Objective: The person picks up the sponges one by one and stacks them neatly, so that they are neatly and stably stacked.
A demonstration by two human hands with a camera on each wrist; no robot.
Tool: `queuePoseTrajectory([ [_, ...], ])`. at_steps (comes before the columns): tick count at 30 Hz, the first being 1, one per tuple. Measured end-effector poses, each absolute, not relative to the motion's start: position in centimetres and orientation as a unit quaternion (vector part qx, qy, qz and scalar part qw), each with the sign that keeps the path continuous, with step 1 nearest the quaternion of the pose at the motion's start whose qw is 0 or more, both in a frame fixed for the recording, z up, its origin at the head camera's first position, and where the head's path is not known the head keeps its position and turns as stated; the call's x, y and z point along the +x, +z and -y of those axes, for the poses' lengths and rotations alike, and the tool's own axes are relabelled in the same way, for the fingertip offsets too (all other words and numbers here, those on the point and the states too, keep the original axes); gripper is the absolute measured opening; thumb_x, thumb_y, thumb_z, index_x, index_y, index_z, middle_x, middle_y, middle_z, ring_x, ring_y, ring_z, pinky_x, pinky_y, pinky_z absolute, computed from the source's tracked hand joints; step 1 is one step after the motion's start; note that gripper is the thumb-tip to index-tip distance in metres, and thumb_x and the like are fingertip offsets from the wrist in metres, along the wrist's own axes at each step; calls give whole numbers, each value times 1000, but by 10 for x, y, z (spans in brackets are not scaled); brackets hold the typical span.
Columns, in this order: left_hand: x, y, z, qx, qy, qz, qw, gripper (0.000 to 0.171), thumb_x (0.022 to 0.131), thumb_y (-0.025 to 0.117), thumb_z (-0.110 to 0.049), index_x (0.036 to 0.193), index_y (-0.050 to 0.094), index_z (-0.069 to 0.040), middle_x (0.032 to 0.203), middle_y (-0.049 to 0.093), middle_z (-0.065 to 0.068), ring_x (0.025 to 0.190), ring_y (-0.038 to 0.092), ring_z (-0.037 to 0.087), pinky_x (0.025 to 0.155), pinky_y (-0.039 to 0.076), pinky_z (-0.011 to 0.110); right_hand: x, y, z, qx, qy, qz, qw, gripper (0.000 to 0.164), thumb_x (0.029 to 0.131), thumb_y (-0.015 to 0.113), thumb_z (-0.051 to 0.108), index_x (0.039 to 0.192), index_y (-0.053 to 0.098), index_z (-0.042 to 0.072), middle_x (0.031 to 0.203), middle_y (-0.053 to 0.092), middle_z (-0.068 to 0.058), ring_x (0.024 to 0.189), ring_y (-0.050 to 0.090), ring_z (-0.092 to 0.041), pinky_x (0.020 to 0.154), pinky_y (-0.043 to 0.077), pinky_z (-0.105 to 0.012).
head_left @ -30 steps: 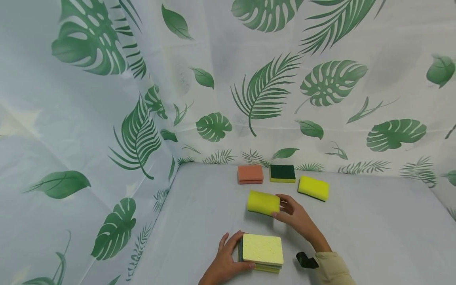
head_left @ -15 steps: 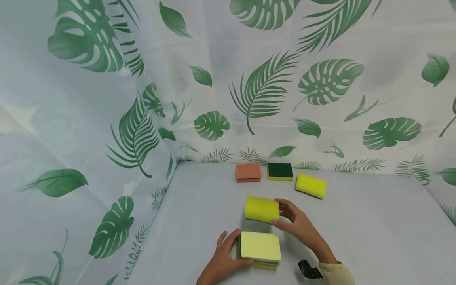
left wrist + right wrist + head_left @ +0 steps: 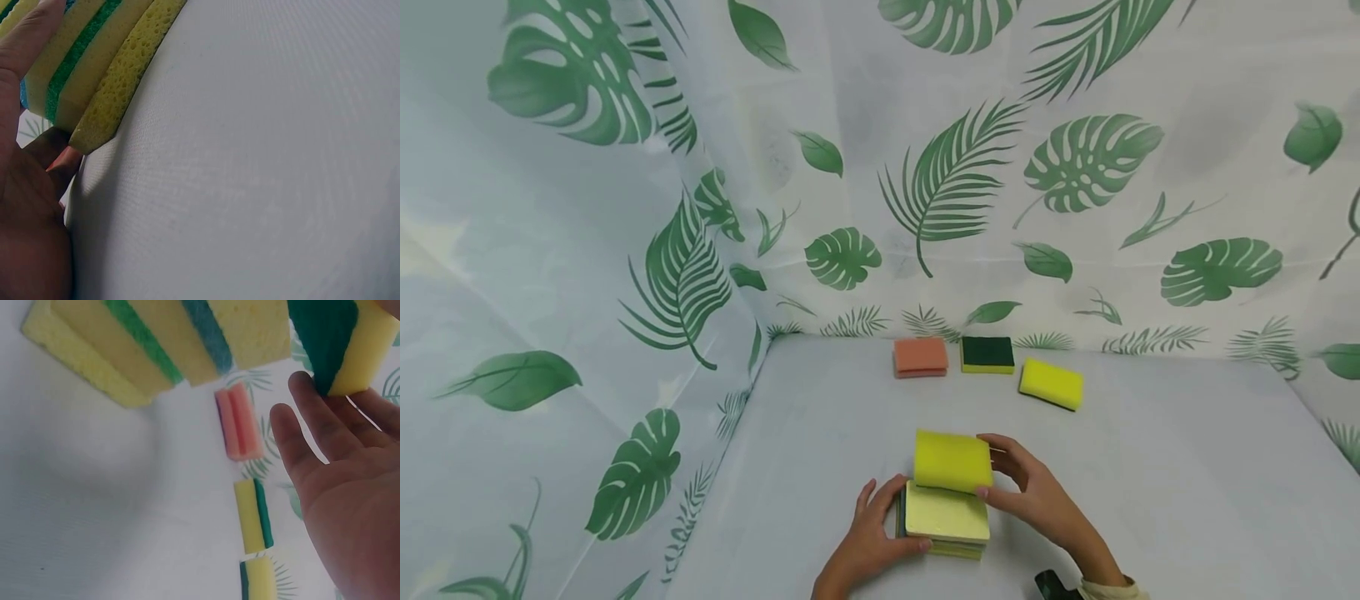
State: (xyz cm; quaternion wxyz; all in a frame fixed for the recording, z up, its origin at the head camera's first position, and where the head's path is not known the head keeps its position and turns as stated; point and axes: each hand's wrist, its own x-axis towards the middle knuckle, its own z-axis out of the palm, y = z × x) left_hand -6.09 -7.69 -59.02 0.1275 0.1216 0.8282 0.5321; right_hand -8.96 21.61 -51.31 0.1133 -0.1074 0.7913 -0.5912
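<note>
At the table's near middle stands a stack of sponges point(image 3: 946, 512), with a pale yellow one on top. My left hand point(image 3: 868, 542) grips its left side, thumb at the front and fingers toward the back. In the left wrist view the stack point(image 3: 84, 62) shows yellow, cream and green layers. My right hand point(image 3: 1041, 504) pinches the right end of a bright yellow scouring sponge point(image 3: 952, 461). This sponge is over the far part of the stack, and its dark green scouring side faces down. A gap separates the sponge point(image 3: 359, 353) from the stack point(image 3: 250, 331) in the right wrist view.
Along the back of the table lie a coral sponge point(image 3: 921, 357), a sponge with its dark green side up point(image 3: 987, 354) and a yellow sponge point(image 3: 1052, 383). Behind them rises a leaf-patterned cloth point(image 3: 955, 275). A black object point(image 3: 1054, 586) sits at my right wrist.
My right hand has brought the yellow scouring sponge nearer and over the stack's far part. My left hand keeps its grip on the stack.
</note>
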Motion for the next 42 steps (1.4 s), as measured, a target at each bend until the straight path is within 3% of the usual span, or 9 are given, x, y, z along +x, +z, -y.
queuePoseTrajectory([
  [4,-61,-588,77,115,531,-830,127,89,85,90,-47,159,47,-24,164,47,4,159,8,46,122,14,77,-83,-509,-214,-102,-584,-796,120,73,96,83,27,156,48,9,156,52,-16,137,55,-37,114,47,-58],
  [12,-62,-592,76,123,534,-828,121,87,85,90,-49,157,48,-26,162,49,3,160,12,43,126,5,70,-74,-510,-212,-91,-577,-801,132,73,94,85,28,155,49,11,155,53,-14,137,55,-33,116,45,-57],
  [18,-62,-592,75,111,533,-829,130,88,85,89,-53,158,48,-27,163,48,1,160,9,43,125,9,73,-69,-510,-210,-89,-575,-802,135,75,94,86,28,155,49,8,154,54,-13,136,56,-32,117,44,-56],
  [25,-63,-594,75,116,532,-829,126,88,84,89,-54,157,49,-26,162,50,-1,160,14,39,128,4,67,-63,-514,-209,-85,-574,-802,142,75,93,86,28,155,49,7,153,55,-11,134,57,-28,117,47,-49],
  [31,-62,-594,75,121,534,-828,120,88,84,90,-53,157,49,-25,161,51,-1,159,16,38,128,3,66,-59,-516,-208,-92,-581,-795,149,75,95,85,26,156,47,7,154,54,-11,136,55,-30,117,46,-49],
  [36,-62,-592,74,106,527,-833,130,89,84,89,-55,157,48,-27,162,50,1,160,11,42,126,7,70,-57,-518,-210,-102,-579,-795,148,74,96,84,26,157,46,7,155,53,-13,136,55,-33,116,47,-47],
  [42,-61,-592,74,100,525,-835,134,88,84,89,-55,157,48,-27,163,49,3,159,11,44,125,11,72,-55,-522,-208,-88,-576,-797,156,77,95,84,29,157,45,8,157,51,-14,139,52,-35,118,45,-54],
])
